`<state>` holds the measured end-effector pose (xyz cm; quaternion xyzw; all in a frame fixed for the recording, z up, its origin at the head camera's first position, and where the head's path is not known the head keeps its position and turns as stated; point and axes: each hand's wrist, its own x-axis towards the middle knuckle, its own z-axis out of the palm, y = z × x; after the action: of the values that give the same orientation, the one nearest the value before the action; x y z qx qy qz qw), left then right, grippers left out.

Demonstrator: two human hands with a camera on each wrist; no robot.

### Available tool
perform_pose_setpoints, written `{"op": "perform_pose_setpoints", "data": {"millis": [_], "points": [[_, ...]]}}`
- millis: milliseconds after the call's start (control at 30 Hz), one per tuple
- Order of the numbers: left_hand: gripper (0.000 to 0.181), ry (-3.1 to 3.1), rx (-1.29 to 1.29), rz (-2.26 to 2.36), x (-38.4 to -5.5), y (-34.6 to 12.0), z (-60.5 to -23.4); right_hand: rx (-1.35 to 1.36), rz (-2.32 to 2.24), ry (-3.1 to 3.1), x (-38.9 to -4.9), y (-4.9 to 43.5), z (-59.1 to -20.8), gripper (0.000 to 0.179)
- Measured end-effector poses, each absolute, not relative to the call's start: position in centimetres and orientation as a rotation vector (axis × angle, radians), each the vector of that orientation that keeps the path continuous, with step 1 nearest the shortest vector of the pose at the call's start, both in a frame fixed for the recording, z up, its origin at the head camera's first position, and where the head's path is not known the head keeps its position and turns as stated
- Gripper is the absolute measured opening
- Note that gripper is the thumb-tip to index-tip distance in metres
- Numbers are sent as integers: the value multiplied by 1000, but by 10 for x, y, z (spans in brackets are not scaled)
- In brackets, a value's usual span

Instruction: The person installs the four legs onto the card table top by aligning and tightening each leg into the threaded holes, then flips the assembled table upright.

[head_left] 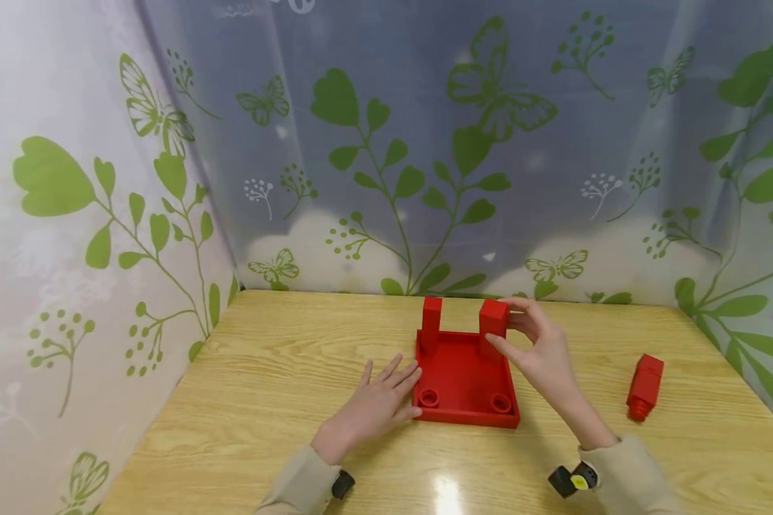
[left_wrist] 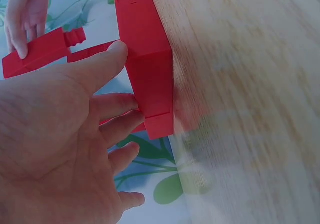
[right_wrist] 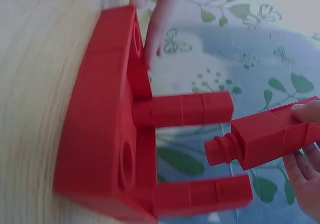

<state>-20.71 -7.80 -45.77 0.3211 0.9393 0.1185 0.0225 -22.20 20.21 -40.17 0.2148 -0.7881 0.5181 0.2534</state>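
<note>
— What have you got hold of?
— One red leg (right_wrist: 267,139), pinched between the thumb and fingers of my right hand (head_left: 546,350). They are parted by just the leg's own width.
— And the other side?
— My left hand (head_left: 376,404) holds nothing. Its fingers are straight and spread, touching the left wall of the tray (head_left: 464,417), thumb at the near corner.
— How close are the edges?
— The tray lies flat on the table (head_left: 283,343), near the far edge, where the curtain (head_left: 386,214) rises. The table's left and right edges are well apart from it. A low rim runs round the tray.
— Any room for that leg?
— Its threaded end points down toward the tray, free of any socket, the leg tilting a little against the standing ones. Seen from my head, it overlaps the far right corner and hides much there. Out to the right, a wide stretch of wood runs to the loose leg (head_left: 645,385).
— Count for me.
— One tray. Four legs: one in my grip; the left upright (head_left: 431,322) and right upright (right_wrist: 202,196), standing at the far corners; and the loose one, lying down. Two bare sockets: the near left socket (head_left: 429,398) and the near right socket (head_left: 501,404).
</note>
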Motion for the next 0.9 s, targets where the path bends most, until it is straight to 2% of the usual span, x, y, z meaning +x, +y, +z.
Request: {"op": "perform_pose_setpoints", "data": {"millis": [500, 900], "points": [[66, 2911, 1000, 377, -207, -77, -459, 712, 1635, -2193, -216, 154, -423, 53], [67, 2928, 981, 364, -209, -79, -460, 778, 1705, -2304, -214, 143, -437, 52]]}}
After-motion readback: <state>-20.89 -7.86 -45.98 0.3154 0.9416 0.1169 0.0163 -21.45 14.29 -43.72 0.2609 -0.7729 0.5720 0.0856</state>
